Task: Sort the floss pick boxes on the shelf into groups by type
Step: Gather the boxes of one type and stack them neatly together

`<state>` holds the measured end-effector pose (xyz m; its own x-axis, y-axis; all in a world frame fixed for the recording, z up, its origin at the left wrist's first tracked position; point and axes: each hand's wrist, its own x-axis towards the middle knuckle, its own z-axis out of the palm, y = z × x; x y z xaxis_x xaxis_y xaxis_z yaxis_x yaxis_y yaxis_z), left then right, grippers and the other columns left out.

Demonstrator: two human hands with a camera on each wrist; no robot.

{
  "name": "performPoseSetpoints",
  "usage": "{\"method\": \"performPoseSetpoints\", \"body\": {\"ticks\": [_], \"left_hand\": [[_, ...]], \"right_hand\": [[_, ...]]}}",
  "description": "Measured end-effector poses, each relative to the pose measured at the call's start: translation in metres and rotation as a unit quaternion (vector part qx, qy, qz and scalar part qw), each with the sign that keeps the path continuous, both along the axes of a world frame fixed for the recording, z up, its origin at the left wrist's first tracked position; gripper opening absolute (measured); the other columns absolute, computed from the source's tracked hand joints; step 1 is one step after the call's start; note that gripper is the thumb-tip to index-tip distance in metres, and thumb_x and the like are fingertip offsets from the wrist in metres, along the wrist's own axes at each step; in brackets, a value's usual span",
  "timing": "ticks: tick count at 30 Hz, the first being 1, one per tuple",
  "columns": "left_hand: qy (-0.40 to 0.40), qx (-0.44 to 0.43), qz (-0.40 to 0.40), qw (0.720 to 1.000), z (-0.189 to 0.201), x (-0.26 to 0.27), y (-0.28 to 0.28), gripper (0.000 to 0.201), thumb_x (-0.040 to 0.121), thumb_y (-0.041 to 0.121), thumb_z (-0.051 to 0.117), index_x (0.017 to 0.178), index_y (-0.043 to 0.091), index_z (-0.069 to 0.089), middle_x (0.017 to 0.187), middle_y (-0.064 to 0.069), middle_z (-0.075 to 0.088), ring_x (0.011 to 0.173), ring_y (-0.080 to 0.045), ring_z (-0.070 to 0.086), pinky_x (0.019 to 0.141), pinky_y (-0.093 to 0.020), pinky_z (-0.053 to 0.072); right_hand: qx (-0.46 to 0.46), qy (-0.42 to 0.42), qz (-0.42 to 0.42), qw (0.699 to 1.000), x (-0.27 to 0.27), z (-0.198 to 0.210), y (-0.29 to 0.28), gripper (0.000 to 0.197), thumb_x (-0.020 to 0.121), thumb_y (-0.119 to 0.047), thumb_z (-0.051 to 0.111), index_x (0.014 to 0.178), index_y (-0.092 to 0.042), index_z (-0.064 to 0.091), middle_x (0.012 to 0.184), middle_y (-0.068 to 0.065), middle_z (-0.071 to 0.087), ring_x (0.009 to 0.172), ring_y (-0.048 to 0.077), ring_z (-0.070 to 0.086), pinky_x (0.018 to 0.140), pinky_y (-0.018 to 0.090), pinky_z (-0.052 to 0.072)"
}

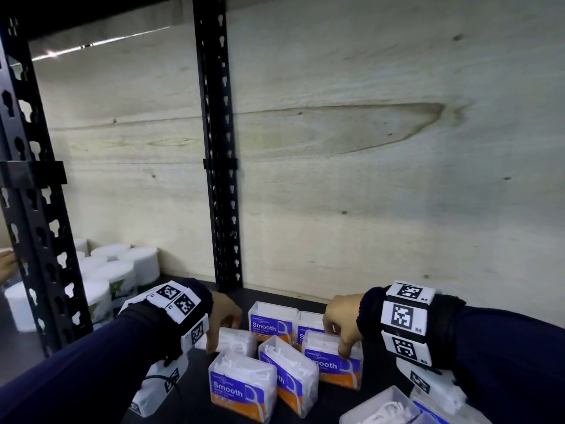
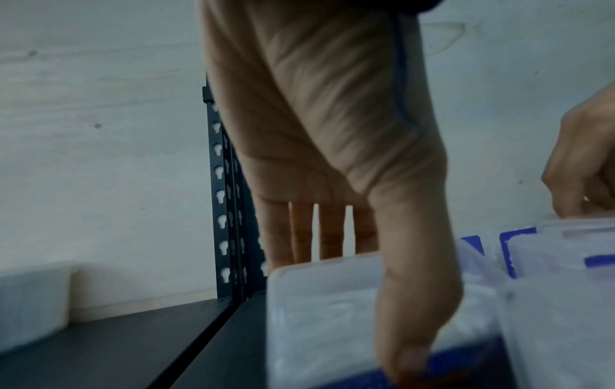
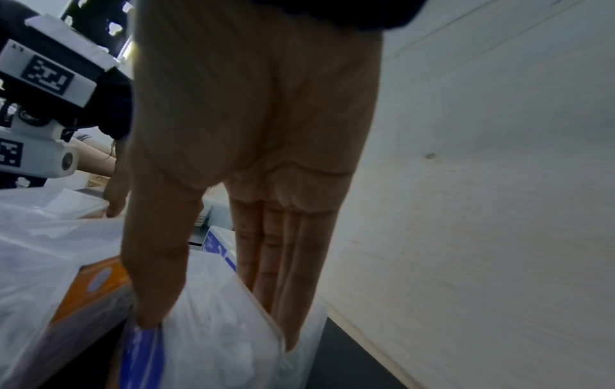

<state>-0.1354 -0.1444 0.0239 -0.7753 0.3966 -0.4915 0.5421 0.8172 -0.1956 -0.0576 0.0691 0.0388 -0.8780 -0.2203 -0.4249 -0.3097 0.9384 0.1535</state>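
Several clear floss pick boxes with blue and orange "Smooth" labels stand and lie on the black shelf (image 1: 376,374). My left hand (image 1: 223,335) grips a clear box (image 1: 237,341) lying at the left of the cluster. In the left wrist view the thumb (image 2: 416,302) presses that box's (image 2: 319,315) near face, with the fingers behind it. My right hand (image 1: 336,339) grips a labelled box (image 1: 331,362) at the right of the cluster. In the right wrist view its thumb (image 3: 156,276) is in front of that box (image 3: 226,363) and its fingers (image 3: 286,276) behind.
Between my hands stand an upright box (image 1: 270,324), a tilted one (image 1: 289,374) and a front one (image 1: 241,385). More boxes (image 1: 382,408) lie at the bottom right. White round tubs (image 1: 122,270) fill the left bay beyond the black upright post (image 1: 220,148). A plywood panel (image 1: 367,148) closes the back.
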Motion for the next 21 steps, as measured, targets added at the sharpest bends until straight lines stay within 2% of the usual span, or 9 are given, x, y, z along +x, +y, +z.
{"method": "performPoseSetpoints", "body": {"ticks": [2,5,7,9,10,14,16,18,21], "left_hand": [[0.018,0.018,-0.008,1.0,0.001,0.0,-0.001,0.055,0.081,0.016,0.07,0.129,0.007,0.046,0.134,-0.012,0.054,0.096,-0.012,0.042,0.055,-0.017,0.033],[0.032,0.036,-0.027,0.998,0.004,0.002,0.001,0.055,0.081,0.016,0.071,0.129,0.005,0.047,0.133,-0.014,0.053,0.102,-0.019,0.049,0.074,-0.022,0.035],[0.044,0.05,-0.051,0.997,0.006,0.003,0.004,0.055,0.081,0.014,0.071,0.129,0.003,0.048,0.134,-0.015,0.049,0.117,-0.027,0.05,0.078,-0.023,0.034],[0.054,0.062,-0.069,0.994,0.009,0.002,0.007,0.054,0.081,0.015,0.07,0.129,0.003,0.05,0.133,-0.015,0.049,0.12,-0.028,0.049,0.082,-0.027,0.039],[0.054,0.07,-0.075,0.993,0.01,0.001,0.009,0.053,0.081,0.015,0.07,0.129,0.003,0.052,0.132,-0.015,0.051,0.117,-0.027,0.051,0.081,-0.027,0.041],[0.037,0.093,-0.082,0.992,0.01,-0.005,0.016,0.047,0.08,0.013,0.069,0.126,0.008,0.058,0.128,-0.013,0.059,0.096,-0.017,0.052,0.062,-0.013,0.037],[0.03,0.094,-0.08,0.992,0.01,-0.008,0.018,0.048,0.08,0.012,0.068,0.127,0.01,0.058,0.127,-0.013,0.06,0.097,-0.018,0.054,0.069,-0.014,0.039],[0.023,0.094,-0.079,0.992,0.008,-0.01,0.02,0.047,0.08,0.011,0.068,0.127,0.012,0.059,0.126,-0.013,0.062,0.103,-0.023,0.059,0.076,-0.017,0.039],[0.016,0.103,-0.087,0.991,0.005,-0.011,0.023,0.047,0.081,0.011,0.066,0.128,0.013,0.058,0.128,-0.012,0.061,0.111,-0.025,0.06,0.074,-0.015,0.04]], "right_hand": [[0.004,0.001,0.003,1.0,0.0,0.0,0.0,0.049,0.085,-0.021,0.064,0.128,-0.002,0.052,0.131,0.016,0.056,0.119,0.029,0.054,0.096,0.034,0.046],[0.01,0.009,0.012,1.0,-0.001,0.001,0.0,0.049,0.085,-0.022,0.065,0.127,-0.001,0.053,0.129,0.016,0.058,0.118,0.03,0.055,0.095,0.035,0.047],[0.008,0.017,0.015,1.0,-0.002,0.001,-0.001,0.049,0.084,-0.023,0.066,0.126,0.0,0.054,0.128,0.016,0.059,0.117,0.03,0.056,0.091,0.035,0.048],[0.005,0.028,0.015,0.999,-0.003,0.001,-0.002,0.05,0.083,-0.024,0.067,0.126,-0.001,0.054,0.127,0.016,0.06,0.115,0.03,0.057,0.083,0.033,0.046],[0.005,0.032,0.017,0.999,-0.004,0.001,-0.003,0.051,0.083,-0.025,0.067,0.126,-0.001,0.054,0.127,0.016,0.06,0.115,0.03,0.057,0.082,0.032,0.046],[0.02,0.05,0.034,0.998,-0.009,0.002,-0.008,0.054,0.082,-0.027,0.068,0.127,-0.001,0.054,0.126,0.016,0.06,0.114,0.03,0.057,0.09,0.035,0.048],[0.027,0.056,0.038,0.997,-0.011,0.001,-0.011,0.053,0.082,-0.028,0.068,0.126,-0.001,0.055,0.125,0.016,0.06,0.109,0.03,0.059,0.086,0.035,0.049],[0.032,0.059,0.038,0.997,-0.013,-0.001,-0.013,0.052,0.082,-0.027,0.069,0.124,0.001,0.056,0.125,0.017,0.06,0.093,0.026,0.055,0.076,0.033,0.045],[0.041,0.068,0.046,0.996,-0.016,-0.003,-0.014,0.052,0.083,-0.027,0.068,0.124,0.001,0.055,0.126,0.017,0.059,0.087,0.022,0.046,0.065,0.028,0.04]]}}
